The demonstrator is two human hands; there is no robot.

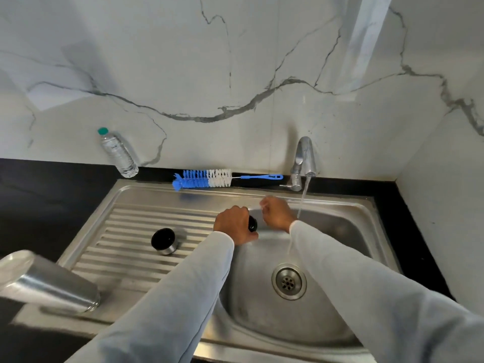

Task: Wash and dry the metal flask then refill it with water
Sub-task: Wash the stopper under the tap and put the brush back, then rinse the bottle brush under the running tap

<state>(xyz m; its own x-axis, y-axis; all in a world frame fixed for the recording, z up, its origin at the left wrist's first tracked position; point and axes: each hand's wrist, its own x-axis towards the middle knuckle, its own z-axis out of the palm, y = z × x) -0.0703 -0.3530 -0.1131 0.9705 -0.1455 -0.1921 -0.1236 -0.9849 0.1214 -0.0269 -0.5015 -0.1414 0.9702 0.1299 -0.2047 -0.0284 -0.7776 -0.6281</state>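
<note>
Head view: left hand (231,223) grips a black stopper (252,223) over the sink (262,310); right hand (276,213) curled beside it, grasp unclear. Flask (49,281) stands on the drainboard (146,226). Tap (303,158) running.

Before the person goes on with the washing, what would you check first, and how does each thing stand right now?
1. Water running from the tap: ok, a stream falls into the sink basin.
2. Left hand has a firm grip on the small black part: ok, fingers curl round it.
3. Right hand under the stream: not ok, it sits just left of the water.
4. Bottle brush within reach: ok, it lies on the ledge behind the sink.
5. Flask body safely parked: ok, it stands on the drainboard, lower left.
6. Cap washed already: cannot tell.
</note>
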